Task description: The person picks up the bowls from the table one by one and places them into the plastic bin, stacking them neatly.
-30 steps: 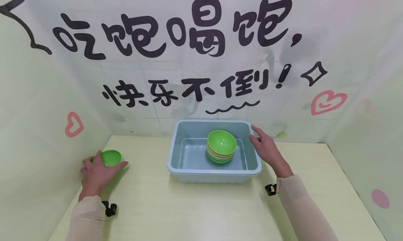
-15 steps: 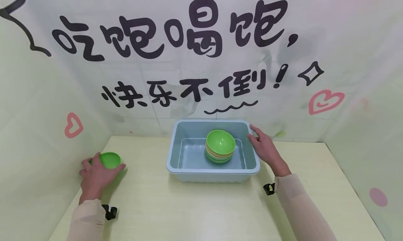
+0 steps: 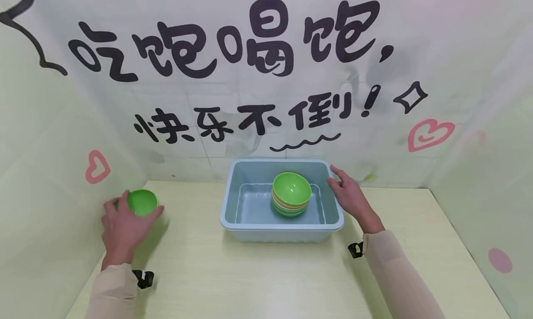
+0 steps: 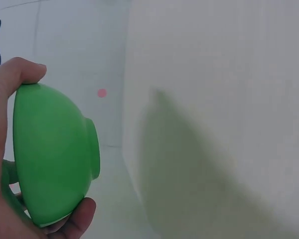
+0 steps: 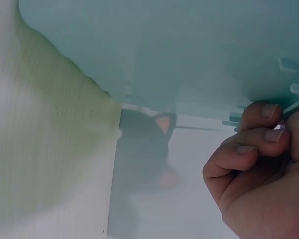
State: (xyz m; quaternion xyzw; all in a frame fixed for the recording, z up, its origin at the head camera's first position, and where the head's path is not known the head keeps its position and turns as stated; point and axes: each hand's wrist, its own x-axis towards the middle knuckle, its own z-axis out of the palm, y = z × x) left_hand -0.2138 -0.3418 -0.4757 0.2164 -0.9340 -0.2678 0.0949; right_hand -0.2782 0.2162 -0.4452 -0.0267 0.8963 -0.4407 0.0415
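My left hand (image 3: 127,226) grips a green bowl (image 3: 143,202) by its rim, off the table at the far left. In the left wrist view the bowl (image 4: 55,154) is turned on its side to the camera, with thumb and fingers at opposite edges. A light blue plastic basin (image 3: 283,227) stands in the middle of the table. Inside it, right of centre, sits a stack of bowls (image 3: 291,189), green on top with orange and white ones below. My right hand (image 3: 353,196) holds the basin's right rim; its fingers (image 5: 239,154) curl under the edge in the right wrist view.
The pale wooden table (image 3: 266,277) is bounded by a white printed backdrop (image 3: 200,96) behind and on both sides. The left side wall (image 3: 54,194) is close beside my left hand.
My left hand has raised the green bowl off the table, slightly up and away from me. My right hand stays at the basin's rim, and the stack has not moved.
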